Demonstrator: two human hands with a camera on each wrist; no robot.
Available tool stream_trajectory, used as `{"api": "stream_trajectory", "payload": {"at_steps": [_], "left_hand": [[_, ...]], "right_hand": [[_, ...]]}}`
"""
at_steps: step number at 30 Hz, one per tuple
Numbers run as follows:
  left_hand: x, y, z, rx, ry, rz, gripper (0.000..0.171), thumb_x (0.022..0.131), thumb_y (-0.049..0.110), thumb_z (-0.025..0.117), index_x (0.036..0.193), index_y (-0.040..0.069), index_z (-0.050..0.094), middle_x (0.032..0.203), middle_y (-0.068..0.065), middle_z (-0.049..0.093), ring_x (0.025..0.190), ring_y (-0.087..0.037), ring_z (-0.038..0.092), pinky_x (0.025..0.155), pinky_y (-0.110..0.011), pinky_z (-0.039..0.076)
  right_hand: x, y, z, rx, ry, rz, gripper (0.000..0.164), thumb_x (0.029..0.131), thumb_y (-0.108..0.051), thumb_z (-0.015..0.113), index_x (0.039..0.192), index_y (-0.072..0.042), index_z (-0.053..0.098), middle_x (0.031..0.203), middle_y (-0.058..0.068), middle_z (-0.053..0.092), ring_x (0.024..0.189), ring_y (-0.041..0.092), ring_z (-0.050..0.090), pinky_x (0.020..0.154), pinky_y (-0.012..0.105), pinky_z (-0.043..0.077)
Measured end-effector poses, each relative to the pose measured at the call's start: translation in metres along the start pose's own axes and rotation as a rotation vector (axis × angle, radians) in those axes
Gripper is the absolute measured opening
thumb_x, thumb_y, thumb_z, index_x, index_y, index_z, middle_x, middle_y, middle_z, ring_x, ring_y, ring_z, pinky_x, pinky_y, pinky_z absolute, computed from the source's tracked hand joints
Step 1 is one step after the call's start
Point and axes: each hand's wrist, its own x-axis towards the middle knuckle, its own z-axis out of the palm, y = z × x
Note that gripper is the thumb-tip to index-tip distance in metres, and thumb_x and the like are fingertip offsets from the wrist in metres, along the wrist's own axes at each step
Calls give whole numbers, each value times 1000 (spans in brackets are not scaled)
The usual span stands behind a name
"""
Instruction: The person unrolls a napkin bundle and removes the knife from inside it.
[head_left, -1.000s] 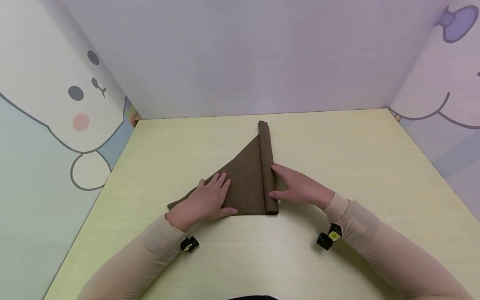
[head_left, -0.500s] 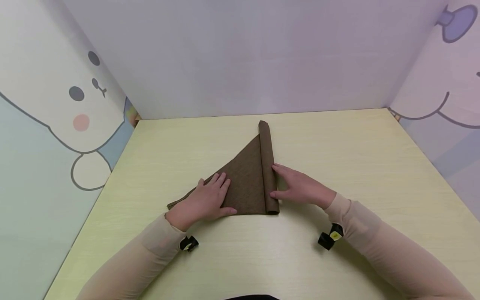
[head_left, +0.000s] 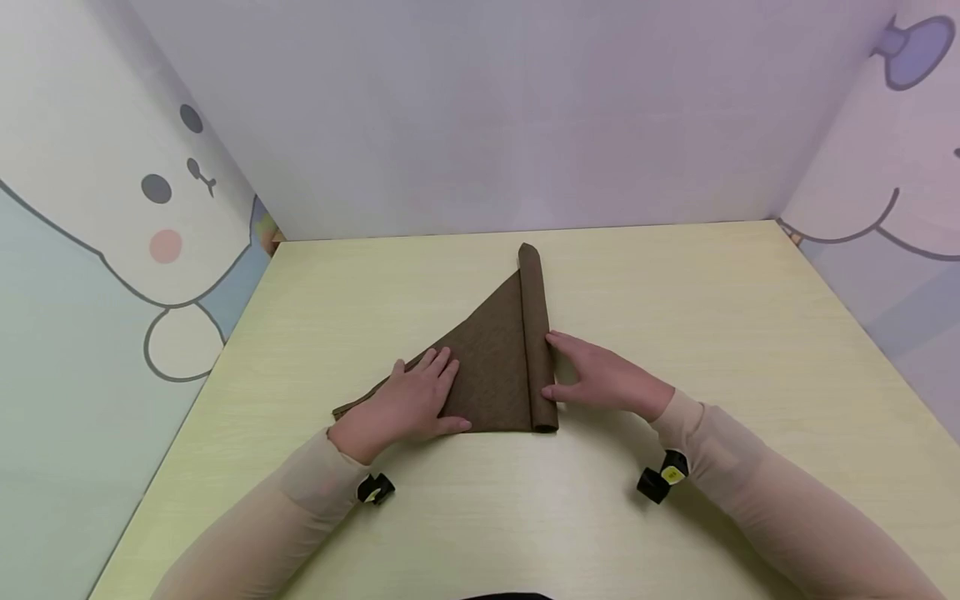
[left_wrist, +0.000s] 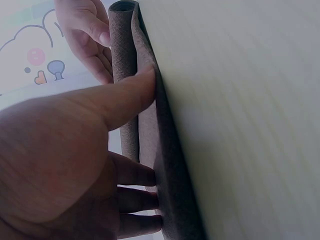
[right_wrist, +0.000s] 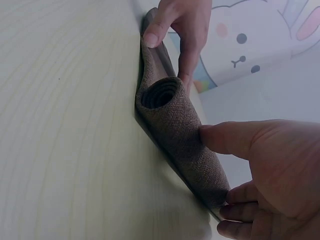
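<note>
A brown cloth (head_left: 491, 367) lies on the table in a roughly triangular shape, its right side wound into a tube-like roll (head_left: 535, 333). The roll's spiral end (right_wrist: 161, 94) faces the right wrist camera. My left hand (head_left: 405, 408) rests on the flat part with fingers spread; in the left wrist view its thumb (left_wrist: 132, 92) touches the cloth near the front edge. My right hand (head_left: 607, 379) is at the roll's right side. Its thumb (right_wrist: 227, 139) and fingertips touch the roll at separate spots along its length, the palm staying off it.
The pale wooden table (head_left: 712, 317) extends around the cloth. A plain light wall (head_left: 510, 117) stands at the back, with cartoon-printed panels (head_left: 172, 275) at the sides. Small black devices (head_left: 663, 477) are strapped to both wrists.
</note>
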Motion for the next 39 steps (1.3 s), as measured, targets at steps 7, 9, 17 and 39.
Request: {"api": "stream_trajectory", "payload": {"at_steps": [7, 9, 17, 39], "left_hand": [[-1, 0, 0, -7, -9, -7, 96, 87, 69, 50, 152, 3, 25, 158, -18, 17, 144, -33, 18, 103, -64, 27], [-1, 0, -1, -4, -15, -8, 96, 87, 69, 49, 152, 3, 25, 158, -17, 17, 144, -33, 18, 103, -64, 26], [0, 6, -4, 4, -27, -25, 94, 88, 68, 49, 152, 2, 25, 158, -18, 17, 144, -34, 18, 105, -62, 24], [23, 43, -11, 48, -42, -84, 99, 86, 73, 46, 150, -1, 29, 155, -21, 22, 139, -46, 24, 107, -54, 30]], "right_hand": [[-1, 1, 1, 11, 6, -11, 90, 87, -41, 69, 151, 2, 23, 156, 16, 25, 142, 31, 24, 112, 45, 24], [-1, 2, 2, 11, 9, -10, 90, 87, -42, 69, 151, 1, 23, 156, 16, 25, 142, 30, 24, 112, 45, 24], [2, -5, 4, 13, 38, -42, 89, 89, -47, 65, 151, 2, 23, 156, 16, 25, 142, 29, 24, 112, 44, 25], [28, -32, 24, -194, 68, -61, 90, 86, -47, 69, 150, 2, 28, 158, 17, 15, 146, 34, 8, 105, 64, 23]]}}
